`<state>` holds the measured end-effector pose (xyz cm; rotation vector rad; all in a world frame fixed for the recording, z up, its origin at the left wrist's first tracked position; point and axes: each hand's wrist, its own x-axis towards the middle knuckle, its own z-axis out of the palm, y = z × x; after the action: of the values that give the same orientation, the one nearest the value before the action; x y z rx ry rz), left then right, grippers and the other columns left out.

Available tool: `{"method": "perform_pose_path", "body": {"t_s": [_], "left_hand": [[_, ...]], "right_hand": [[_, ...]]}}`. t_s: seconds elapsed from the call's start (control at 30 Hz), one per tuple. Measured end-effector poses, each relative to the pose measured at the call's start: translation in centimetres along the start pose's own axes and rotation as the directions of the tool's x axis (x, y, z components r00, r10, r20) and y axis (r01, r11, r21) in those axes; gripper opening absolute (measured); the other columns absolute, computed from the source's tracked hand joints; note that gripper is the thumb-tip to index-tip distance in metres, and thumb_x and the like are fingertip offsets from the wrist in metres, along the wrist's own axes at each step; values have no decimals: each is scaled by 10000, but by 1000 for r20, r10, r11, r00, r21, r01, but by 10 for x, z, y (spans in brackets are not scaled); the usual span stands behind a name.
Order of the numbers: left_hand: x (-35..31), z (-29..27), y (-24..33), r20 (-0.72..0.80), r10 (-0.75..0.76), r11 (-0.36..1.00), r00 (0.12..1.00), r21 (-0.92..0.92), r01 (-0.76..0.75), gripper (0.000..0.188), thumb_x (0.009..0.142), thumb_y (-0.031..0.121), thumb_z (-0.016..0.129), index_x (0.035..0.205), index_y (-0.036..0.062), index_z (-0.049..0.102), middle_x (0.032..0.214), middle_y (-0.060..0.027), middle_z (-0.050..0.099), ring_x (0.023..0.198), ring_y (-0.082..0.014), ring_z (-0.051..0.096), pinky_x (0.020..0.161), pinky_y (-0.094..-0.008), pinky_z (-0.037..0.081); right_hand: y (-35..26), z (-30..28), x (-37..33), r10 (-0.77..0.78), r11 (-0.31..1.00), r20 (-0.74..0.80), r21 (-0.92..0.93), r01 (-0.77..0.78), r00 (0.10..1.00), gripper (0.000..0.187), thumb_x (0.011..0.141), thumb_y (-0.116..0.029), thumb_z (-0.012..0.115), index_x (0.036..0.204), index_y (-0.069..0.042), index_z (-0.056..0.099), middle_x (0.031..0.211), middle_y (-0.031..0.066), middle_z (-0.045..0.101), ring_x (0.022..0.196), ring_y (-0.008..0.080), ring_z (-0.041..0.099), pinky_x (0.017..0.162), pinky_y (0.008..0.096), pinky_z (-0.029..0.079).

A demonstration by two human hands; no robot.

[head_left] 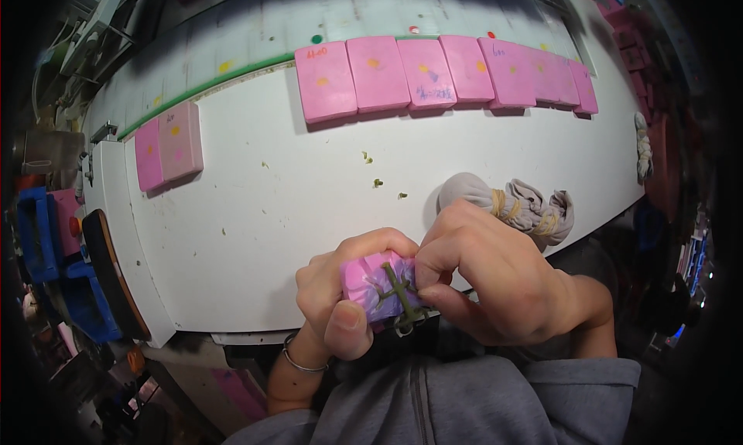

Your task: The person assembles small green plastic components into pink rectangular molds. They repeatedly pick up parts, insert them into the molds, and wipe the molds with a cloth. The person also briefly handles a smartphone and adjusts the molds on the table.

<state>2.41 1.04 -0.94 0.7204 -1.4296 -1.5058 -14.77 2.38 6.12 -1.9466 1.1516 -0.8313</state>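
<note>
The hands partly hide the pink-purple block, and the green scraps are too small to identify.

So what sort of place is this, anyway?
Probably a workshop or small factory: similar pink blocks lie in a row along the white workbench, blue bins sit to its left, and the left hand holds a pink-and-purple block bearing a green branched piece.

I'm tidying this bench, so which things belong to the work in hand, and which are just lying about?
In use:
pink-purple block, in the left hand
green branched piece on it, by the right hand

Apparently lying about:
pink slabs
tied grey cloth
green bits
</note>
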Motion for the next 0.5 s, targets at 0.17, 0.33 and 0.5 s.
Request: {"method": "perform_pose_path", "body": {"t_s": [0.17,0.33,0.5], "left_hand": [[3,0,3,-7,20,1000,1000,-8,-20,575,922,415,306,961,-94,571,712,-127,627,562,-159,594,503,-248,469],[2,-3,3,-2,-23,999,1000,-26,23,550,905,397,337,943,-94,584,738,-133,634,586,-165,602,529,-248,474],[2,-1,6,-69,-38,998,997,-51,34,501,874,353,375,935,-96,589,741,-136,628,582,-171,594,533,-255,472]], "right_hand": [[-3,-4,2,11,1000,33,14,-12,999,167,781,-84,603,869,-18,477,783,127,450,712,291,479,627,361,417],[-8,-6,2,31,998,46,44,-33,998,191,755,-57,629,880,-29,487,783,114,461,717,284,490,624,356,423],[-6,-6,1,44,998,23,41,-45,999,242,744,-59,652,942,-37,513,789,113,489,695,281,499,611,352,430]]}}
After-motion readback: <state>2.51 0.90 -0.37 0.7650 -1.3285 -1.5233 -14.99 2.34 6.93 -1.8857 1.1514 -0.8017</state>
